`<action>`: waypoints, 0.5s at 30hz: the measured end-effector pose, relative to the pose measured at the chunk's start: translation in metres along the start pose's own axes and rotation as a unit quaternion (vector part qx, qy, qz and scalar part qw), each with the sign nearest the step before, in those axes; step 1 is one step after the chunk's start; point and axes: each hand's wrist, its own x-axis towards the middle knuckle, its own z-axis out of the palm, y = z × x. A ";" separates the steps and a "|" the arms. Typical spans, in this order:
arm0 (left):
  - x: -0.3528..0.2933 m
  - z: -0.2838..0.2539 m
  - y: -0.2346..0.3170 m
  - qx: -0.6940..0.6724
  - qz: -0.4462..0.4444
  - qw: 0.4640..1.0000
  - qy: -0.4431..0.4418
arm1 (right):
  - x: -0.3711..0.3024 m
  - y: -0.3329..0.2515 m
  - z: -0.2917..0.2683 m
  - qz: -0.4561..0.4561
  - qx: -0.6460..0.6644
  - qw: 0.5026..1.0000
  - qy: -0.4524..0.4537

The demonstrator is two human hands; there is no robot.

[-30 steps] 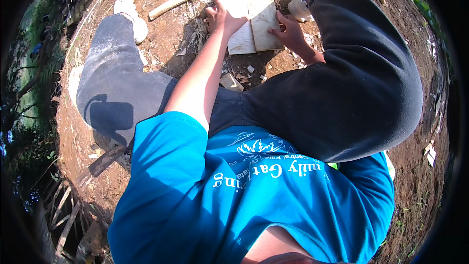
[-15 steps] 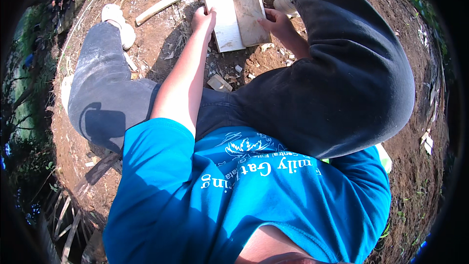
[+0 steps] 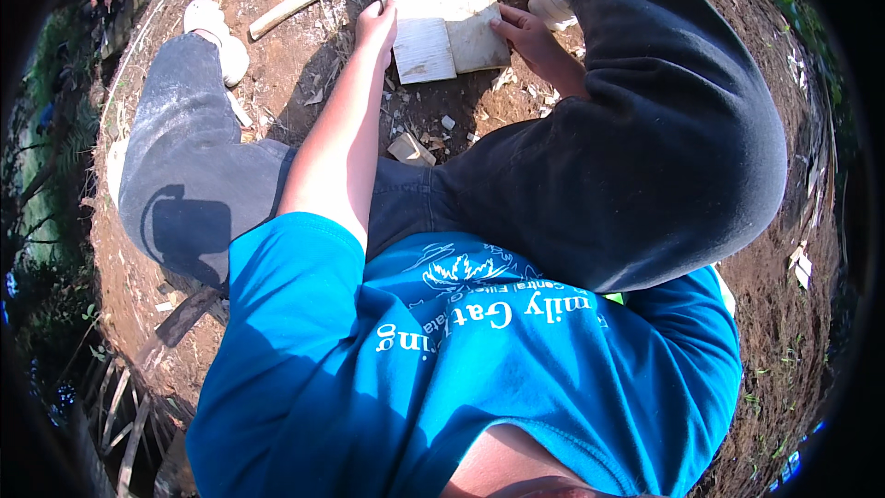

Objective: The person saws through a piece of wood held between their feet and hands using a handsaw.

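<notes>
Your left hand (image 3: 376, 29) grasps the left edge of the paired wooden boards, with most of its fingers hidden underneath or turned away. Your right hand (image 3: 527, 35) grips the opposite edge, its thumb on the upper face and its other fingers hard to make out; your right thigh hides most of that forearm. Between your hands, beyond your lap, are the whitish board (image 3: 425, 51) on the left and the duller, tan board (image 3: 477, 42) on the right. Their seam shows plainly at the near end, but farther up it is lost in glare, so you cannot tell whether they overlap there; the far end runs up to the upper edge of the view. Whether the boards touch the dirt (image 3: 286, 65) below is unclear. Just beyond your left hand lies a curved wooden strip (image 3: 313, 2), its far end cut off by the frame. A small wood block (image 3: 411, 149) sits near your lap among pale chips (image 3: 504, 79) too small to tell apart. Your dark trousers (image 3: 645, 120) cover much of the right side, and black lens vignetting swallows the corners.
</notes>
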 end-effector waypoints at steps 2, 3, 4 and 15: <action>-0.006 0.002 0.004 0.022 0.002 1.000 0.007 | 0.000 -0.002 -0.002 -0.003 0.005 1.000 -0.007; -0.008 0.001 0.004 0.033 0.005 0.999 0.011 | 0.000 -0.006 0.001 -0.001 0.015 1.000 -0.012; -0.009 0.000 0.005 0.036 0.009 0.999 0.015 | -0.001 -0.010 0.004 0.000 0.025 1.000 -0.017; -0.023 0.007 0.024 0.110 0.038 0.989 0.096 | 0.003 -0.004 0.008 -0.014 0.036 0.999 -0.022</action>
